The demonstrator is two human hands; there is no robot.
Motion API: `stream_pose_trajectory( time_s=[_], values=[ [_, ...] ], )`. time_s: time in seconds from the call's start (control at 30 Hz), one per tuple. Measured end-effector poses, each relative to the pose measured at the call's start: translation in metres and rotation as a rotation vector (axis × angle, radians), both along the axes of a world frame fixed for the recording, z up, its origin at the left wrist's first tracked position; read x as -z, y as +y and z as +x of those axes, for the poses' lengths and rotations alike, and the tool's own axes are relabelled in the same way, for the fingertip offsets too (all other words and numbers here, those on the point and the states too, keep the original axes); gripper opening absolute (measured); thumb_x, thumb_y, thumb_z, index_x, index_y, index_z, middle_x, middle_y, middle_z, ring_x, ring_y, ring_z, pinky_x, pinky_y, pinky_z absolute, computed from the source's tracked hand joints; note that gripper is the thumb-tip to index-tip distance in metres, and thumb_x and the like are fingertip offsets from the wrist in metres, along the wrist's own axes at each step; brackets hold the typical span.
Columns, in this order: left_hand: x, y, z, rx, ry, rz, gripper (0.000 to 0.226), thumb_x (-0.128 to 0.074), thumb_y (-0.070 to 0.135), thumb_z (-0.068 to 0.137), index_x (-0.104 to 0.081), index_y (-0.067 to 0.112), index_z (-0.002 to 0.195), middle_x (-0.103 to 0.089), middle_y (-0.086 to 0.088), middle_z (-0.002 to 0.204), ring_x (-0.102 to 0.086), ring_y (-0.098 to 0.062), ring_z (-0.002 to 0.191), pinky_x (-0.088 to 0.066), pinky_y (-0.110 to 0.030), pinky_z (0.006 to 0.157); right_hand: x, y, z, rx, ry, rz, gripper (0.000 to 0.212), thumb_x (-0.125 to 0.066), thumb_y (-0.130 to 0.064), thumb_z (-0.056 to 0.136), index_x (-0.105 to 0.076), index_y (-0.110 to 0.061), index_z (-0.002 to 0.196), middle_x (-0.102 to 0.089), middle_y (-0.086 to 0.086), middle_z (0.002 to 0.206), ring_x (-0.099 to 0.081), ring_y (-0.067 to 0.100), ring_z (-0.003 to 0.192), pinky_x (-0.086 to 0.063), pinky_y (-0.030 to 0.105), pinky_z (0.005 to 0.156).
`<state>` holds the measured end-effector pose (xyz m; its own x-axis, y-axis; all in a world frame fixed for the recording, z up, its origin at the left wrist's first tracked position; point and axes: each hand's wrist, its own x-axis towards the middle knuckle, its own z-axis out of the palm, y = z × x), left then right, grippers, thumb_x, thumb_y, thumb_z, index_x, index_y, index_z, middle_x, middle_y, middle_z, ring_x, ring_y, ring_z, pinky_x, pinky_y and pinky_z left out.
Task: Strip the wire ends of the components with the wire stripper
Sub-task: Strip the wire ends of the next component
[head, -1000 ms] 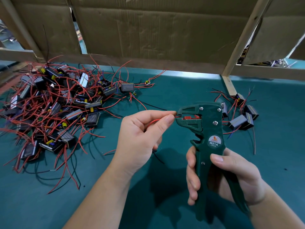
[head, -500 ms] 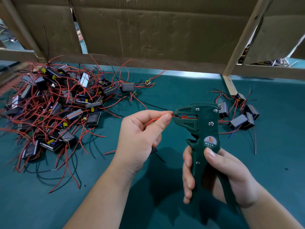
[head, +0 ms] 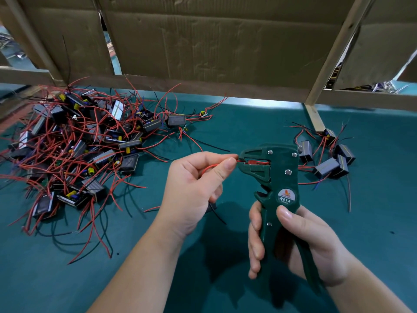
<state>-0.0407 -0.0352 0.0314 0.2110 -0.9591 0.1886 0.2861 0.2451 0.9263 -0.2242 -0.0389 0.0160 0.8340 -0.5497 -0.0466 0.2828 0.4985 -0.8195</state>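
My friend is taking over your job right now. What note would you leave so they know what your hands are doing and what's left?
The left hand pinches a red wire, its end fed into the stripper's mouth.
The right hand grips the green wire stripper by its handles.
A big pile of components lies left on the table; a small group lies right, probably finished.
Next: squeeze, then work through the pile.
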Motion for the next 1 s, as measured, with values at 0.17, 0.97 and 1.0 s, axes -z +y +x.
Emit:
stream_pose_trajectory(
  time_s=[0.17, 0.97, 1.0],
  values=[
    [0.004, -0.003, 0.0, -0.065, -0.099, 0.031, 0.003, -0.075, 0.023, 0.077, -0.074, 0.024, 0.074, -0.042, 0.002, 0.045, -0.03, -0.007, 0.037, -0.027, -0.013, 0.039, 0.0, 0.009, 0.019, 0.335, 0.157, 0.068, 0.063, -0.084, -0.061, 0.054, -0.054, -0.008, 0.071, -0.044, 0.014, 0.052, -0.043, 0.024, 0.04, -0.042, 0.031, 0.043],
    [0.014, -0.013, 0.026, 0.051, -0.244, -0.085, 0.022, -0.048, 0.013, 0.079, -0.054, 0.033, 0.071, -0.046, 0.012, 0.061, -0.046, -0.012, 0.055, -0.039, -0.018, 0.06, -0.004, -0.013, -0.015, -0.069, -0.073, 0.113, 0.033, -0.063, -0.027, 0.087, -0.056, -0.003, 0.109, -0.057, 0.024, 0.09, -0.057, 0.038, 0.084, -0.046, 0.056, 0.082],
    [0.014, -0.013, 0.026, 0.057, -0.274, -0.1, 0.02, -0.051, 0.018, 0.082, -0.055, 0.036, 0.075, -0.047, 0.013, 0.065, -0.047, -0.012, 0.059, -0.04, -0.023, 0.067, -0.004, -0.013, -0.015, -0.078, -0.079, 0.112, 0.034, -0.062, -0.026, 0.087, -0.056, -0.002, 0.11, -0.057, 0.024, 0.09, -0.057, 0.038, 0.085, -0.046, 0.056, 0.082]
  ],
)
